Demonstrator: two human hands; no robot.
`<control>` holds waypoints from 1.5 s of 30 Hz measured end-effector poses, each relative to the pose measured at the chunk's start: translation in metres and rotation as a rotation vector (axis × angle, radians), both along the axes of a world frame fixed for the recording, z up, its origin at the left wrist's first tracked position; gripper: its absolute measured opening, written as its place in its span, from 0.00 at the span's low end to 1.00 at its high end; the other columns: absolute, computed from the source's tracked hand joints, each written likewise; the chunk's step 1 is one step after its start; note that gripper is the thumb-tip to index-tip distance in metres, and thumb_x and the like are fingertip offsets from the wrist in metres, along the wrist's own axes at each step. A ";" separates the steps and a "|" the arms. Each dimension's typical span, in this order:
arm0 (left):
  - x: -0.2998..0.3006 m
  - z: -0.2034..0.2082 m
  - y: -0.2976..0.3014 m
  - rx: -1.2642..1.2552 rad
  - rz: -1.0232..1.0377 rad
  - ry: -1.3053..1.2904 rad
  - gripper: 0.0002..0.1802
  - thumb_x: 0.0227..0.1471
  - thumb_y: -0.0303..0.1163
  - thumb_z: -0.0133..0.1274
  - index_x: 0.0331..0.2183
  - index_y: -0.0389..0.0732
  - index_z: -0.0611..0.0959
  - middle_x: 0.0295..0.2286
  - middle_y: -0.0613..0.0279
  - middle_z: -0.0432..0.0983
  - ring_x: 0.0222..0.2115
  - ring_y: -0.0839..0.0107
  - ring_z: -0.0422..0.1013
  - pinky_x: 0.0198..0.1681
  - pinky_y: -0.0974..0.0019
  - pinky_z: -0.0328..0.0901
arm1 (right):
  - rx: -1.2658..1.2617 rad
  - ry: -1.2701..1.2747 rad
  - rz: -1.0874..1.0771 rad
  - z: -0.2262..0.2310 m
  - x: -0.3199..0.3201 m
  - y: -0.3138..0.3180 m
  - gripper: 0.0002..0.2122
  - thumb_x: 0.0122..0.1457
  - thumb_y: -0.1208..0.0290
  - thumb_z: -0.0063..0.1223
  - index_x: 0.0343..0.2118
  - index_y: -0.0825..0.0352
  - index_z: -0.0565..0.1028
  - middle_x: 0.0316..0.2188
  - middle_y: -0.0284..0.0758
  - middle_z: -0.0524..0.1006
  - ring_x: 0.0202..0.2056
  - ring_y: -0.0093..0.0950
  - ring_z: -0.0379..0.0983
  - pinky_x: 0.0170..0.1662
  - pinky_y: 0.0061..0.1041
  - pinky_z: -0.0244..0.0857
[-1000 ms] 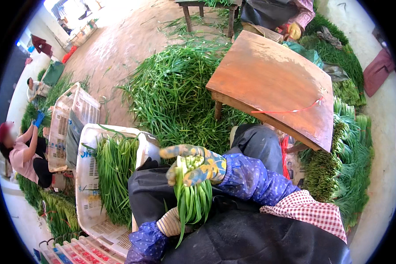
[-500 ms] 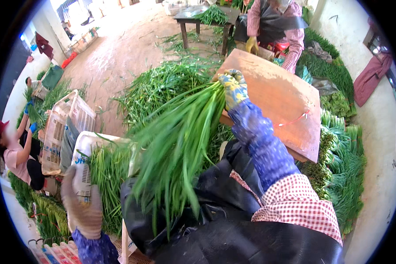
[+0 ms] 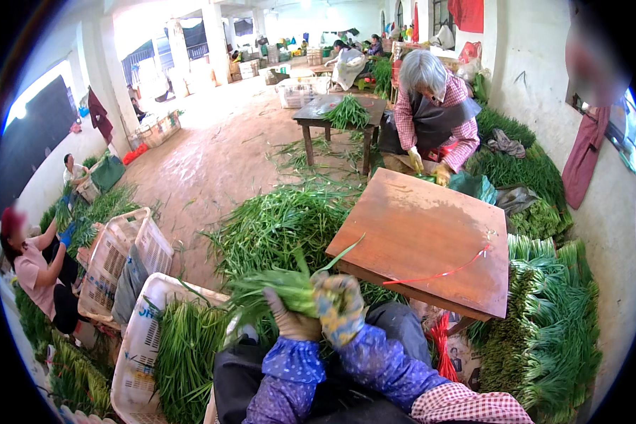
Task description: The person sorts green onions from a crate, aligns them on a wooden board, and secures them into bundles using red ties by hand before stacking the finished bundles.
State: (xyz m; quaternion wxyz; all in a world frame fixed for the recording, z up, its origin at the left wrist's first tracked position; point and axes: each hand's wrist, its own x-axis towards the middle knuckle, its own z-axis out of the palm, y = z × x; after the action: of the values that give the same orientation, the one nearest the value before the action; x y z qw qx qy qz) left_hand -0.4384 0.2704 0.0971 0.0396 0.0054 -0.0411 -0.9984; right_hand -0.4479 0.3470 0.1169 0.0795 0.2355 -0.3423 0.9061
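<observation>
A bunch of garlic chives (image 3: 279,286) is held above my lap, its long flat leaves pointing left and away. My gloved left hand (image 3: 293,321) is closed round its lower side. Right beside it, my right hand (image 3: 339,307), in a yellow-and-blue patterned glove, is closed on the other end; one long leaf sticks out over its top. Just beyond both hands lies a large loose heap of chives (image 3: 286,219) on the floor. A white plastic crate (image 3: 138,339) to my left holds more chives (image 3: 187,353).
A wooden table (image 3: 424,240) with a red string (image 3: 438,274) stands ahead right. Stacked chive bundles (image 3: 544,325) line the right wall; red ties (image 3: 442,346) hang below the table. A co-worker (image 3: 434,106) bends beyond it; another person (image 3: 39,268) sits left by a crate (image 3: 124,247).
My right hand has come down and back from beside the table with the chives. My left hand has moved right from over the crate and closed on the bunch. The view has tilted up.
</observation>
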 end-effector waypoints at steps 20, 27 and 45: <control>-0.022 0.006 0.005 -0.022 -0.268 0.507 0.39 0.54 0.33 0.50 0.61 0.55 0.48 0.45 0.68 0.68 0.40 0.73 0.69 0.51 0.59 0.60 | 1.972 -0.571 -0.642 -0.043 -0.111 0.322 0.40 0.50 0.41 0.49 0.57 0.70 0.57 0.57 0.51 0.57 0.60 0.46 0.50 0.62 0.38 0.43; -0.036 -0.006 0.030 -0.147 -0.194 0.352 0.49 0.49 0.33 0.54 0.62 0.54 0.41 0.40 0.65 0.66 0.29 0.75 0.65 0.41 0.59 0.62 | 2.209 -0.363 -0.489 -0.044 -0.181 0.287 0.43 0.47 0.42 0.53 0.58 0.70 0.56 0.59 0.50 0.53 0.61 0.44 0.47 0.63 0.37 0.40; -0.116 -0.012 0.166 -0.338 -0.438 -0.108 0.27 0.44 0.45 0.59 0.43 0.41 0.73 0.39 0.57 0.72 0.42 0.58 0.68 0.49 0.53 0.62 | 1.977 -0.154 -0.006 0.045 -0.089 0.212 0.52 0.38 0.60 0.67 0.61 0.71 0.42 0.50 0.54 0.63 0.51 0.48 0.63 0.53 0.34 0.60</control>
State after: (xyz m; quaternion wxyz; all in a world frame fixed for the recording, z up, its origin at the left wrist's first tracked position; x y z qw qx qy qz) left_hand -0.5546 0.4363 0.0848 -0.1791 0.0429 -0.2091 -0.9604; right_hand -0.5374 0.5592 0.1614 -0.1729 0.1357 -0.9491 0.2254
